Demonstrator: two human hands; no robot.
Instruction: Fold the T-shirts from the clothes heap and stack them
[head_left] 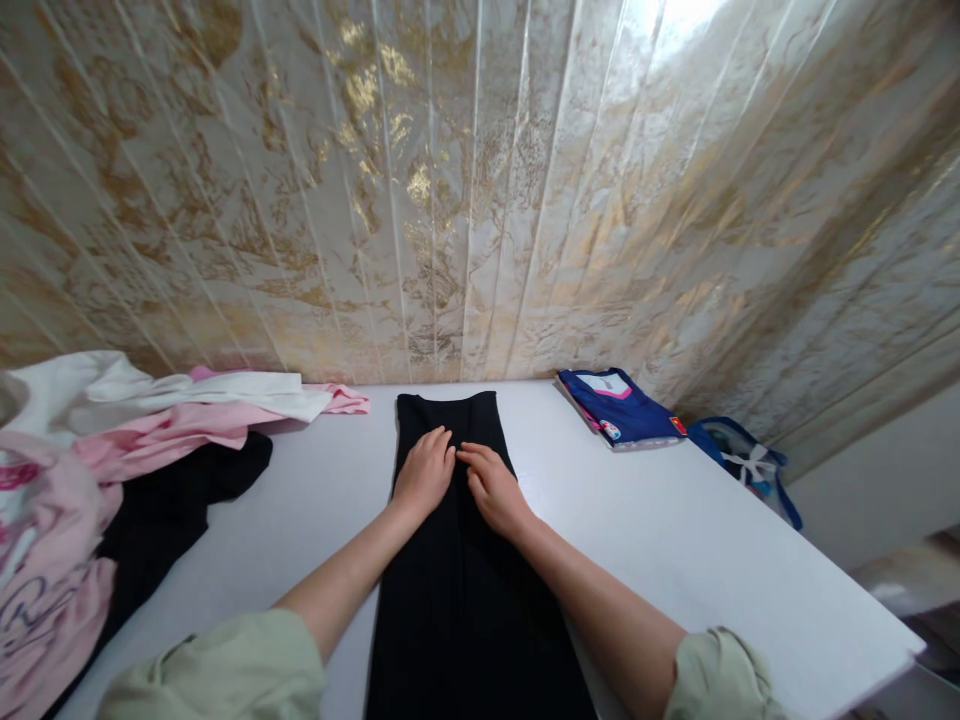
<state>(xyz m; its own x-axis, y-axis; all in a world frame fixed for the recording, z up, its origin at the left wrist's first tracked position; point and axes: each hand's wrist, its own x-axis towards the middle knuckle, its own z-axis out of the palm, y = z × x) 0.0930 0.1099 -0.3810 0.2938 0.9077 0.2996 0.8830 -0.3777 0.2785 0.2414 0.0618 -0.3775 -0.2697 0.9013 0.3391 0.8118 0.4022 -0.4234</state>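
A long black garment [461,620] lies spread on the white table, its narrow end toward the wall and its wider end running out of view below me. It could be a skirt or trousers; I cannot tell which. My left hand [427,467] rests flat on the upper part of the cloth, fingers stretched forward. Just to its right, my right hand [495,487] also lies on the cloth, with its fingers extended toward the left hand. The fingertips of both hands are close together near the garment's middle line. Neither hand grips the fabric.
Loose pink, white and black clothes [172,440] are heaped on the left of the white table [322,500]. Folded navy clothing [626,405] sits at the back right. Beyond the right edge is a blue-trimmed bag [750,465]. A gold-patterned curtain [450,200] hangs behind.
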